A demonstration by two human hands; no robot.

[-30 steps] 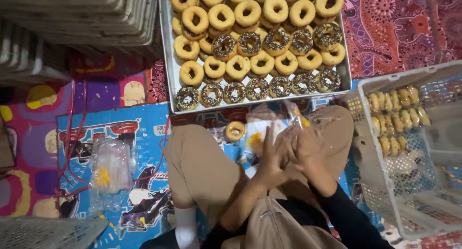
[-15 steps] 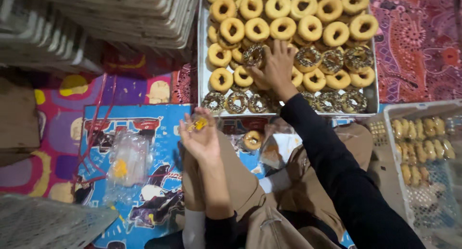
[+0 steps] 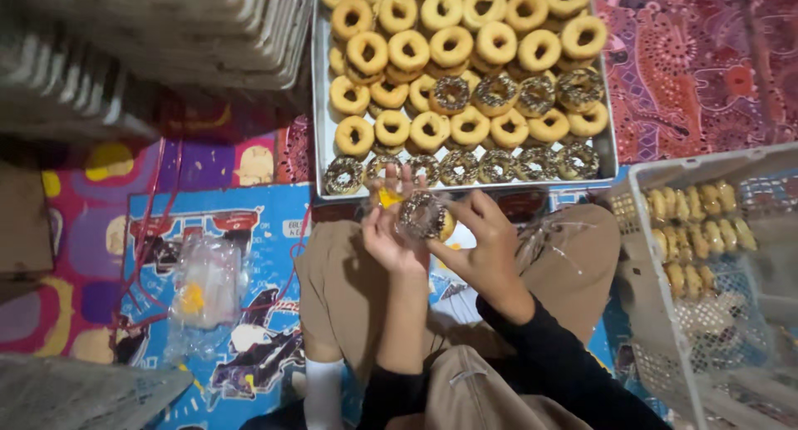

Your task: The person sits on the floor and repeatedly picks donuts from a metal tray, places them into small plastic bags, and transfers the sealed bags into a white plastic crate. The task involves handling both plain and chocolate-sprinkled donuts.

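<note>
**Doughnut going into a clear bag**

The left hand (image 3: 391, 235) is pinching a clear plastic bag (image 3: 416, 210), fingers curled on its edge. The right hand (image 3: 486, 247) is gripping a chocolate-sprinkled doughnut (image 3: 422, 216) between closed fingertips, just below the doughnut tray (image 3: 320, 106).

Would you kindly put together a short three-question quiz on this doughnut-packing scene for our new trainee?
1. True or false: both hands are together on one chocolate-sprinkled doughnut.
2. Where does the white basket stand: by the left hand or the right hand?
3. Which row of the tray holds only dark-topped doughnuts: A nearest, B farthest?

Key: 1 true; 2 the right hand; 3 A.
</note>
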